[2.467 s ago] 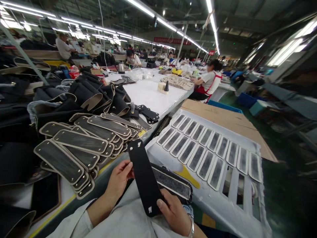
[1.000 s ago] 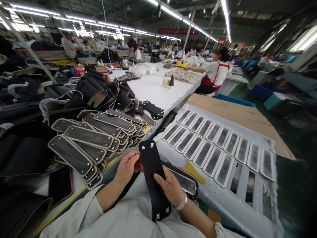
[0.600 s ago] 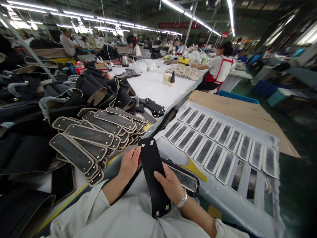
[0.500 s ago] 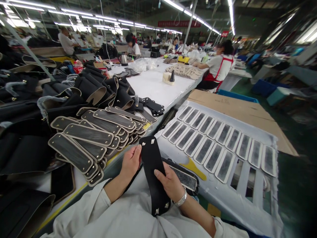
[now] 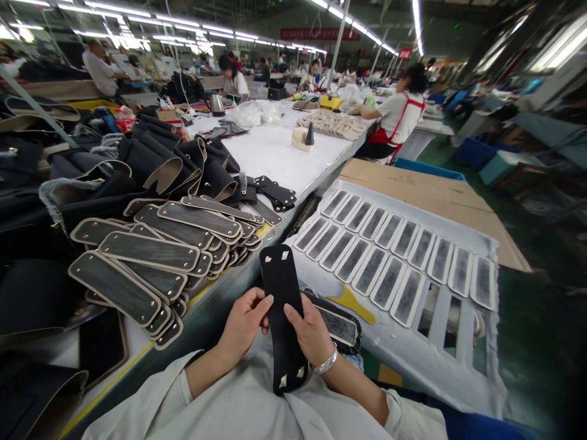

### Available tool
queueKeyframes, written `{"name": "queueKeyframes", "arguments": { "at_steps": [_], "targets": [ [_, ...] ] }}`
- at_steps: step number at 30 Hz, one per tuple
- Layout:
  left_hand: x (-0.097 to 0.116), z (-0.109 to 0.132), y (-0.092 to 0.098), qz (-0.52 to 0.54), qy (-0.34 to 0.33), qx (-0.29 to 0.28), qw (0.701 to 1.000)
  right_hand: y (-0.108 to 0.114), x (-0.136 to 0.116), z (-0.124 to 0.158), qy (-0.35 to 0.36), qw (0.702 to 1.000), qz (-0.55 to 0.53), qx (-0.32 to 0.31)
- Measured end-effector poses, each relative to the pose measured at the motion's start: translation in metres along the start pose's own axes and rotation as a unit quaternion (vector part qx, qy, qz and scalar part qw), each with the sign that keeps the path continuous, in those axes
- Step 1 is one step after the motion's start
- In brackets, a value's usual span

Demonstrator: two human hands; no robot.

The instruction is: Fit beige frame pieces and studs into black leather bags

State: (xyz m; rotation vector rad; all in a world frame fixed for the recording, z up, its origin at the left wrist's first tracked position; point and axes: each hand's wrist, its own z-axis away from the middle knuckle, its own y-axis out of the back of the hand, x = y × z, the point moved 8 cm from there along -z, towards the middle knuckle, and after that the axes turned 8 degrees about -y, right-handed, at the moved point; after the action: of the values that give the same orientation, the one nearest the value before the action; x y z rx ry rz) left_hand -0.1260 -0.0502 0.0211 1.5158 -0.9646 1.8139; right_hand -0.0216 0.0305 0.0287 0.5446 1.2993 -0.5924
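Upright in front of my lap is a long black strip (image 5: pixel 280 275) with rounded ends and pale prong-like bits at its corners. My left hand (image 5: pixel 245 327) pinches its left edge near the middle, thumb on the face. On the opposite edge, my right hand (image 5: pixel 310 333) grips it with the thumb across the front and the fingers behind. Just past my right hand lies a dark rounded piece with a grey panel (image 5: pixel 337 324), partly hidden by that hand. To the left, a pile of dark strips with beige borders and metal studs (image 5: pixel 149 250) covers the table edge.
A board (image 5: pixel 389 330) on my right carries rows of grey rectangular pieces (image 5: pixel 403 296) and a yellow tool (image 5: pixel 353 304). Black bag parts (image 5: pixel 151 156) heap up at left. A cream block with a dark cone (image 5: pixel 302 139) stands on the white table. A co-worker (image 5: pixel 403 113) sits beyond.
My left hand has slid down from the strip's upper end to its middle. The strip stands a little straighter. The whole view has shifted slightly.
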Motion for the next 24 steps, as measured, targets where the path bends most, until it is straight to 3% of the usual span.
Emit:
{"name": "queueKeyframes", "arguments": {
  "at_steps": [6, 14, 24],
  "targets": [
    [0.009, -0.006, 0.001, -0.099, -0.039, 0.038, 0.994, -0.001, -0.001, 0.001, 0.0, 1.0, -0.029, 0.0],
    [0.003, -0.021, 0.003, 0.022, -0.03, 0.065, 0.997, 0.003, -0.008, 0.004, 0.032, 0.999, 0.013, 0.02],
    [0.004, -0.01, -0.002, -0.016, -0.025, -0.049, 0.998, 0.001, -0.006, 0.004, 0.025, 0.999, 0.025, 0.021]
  ]
}}
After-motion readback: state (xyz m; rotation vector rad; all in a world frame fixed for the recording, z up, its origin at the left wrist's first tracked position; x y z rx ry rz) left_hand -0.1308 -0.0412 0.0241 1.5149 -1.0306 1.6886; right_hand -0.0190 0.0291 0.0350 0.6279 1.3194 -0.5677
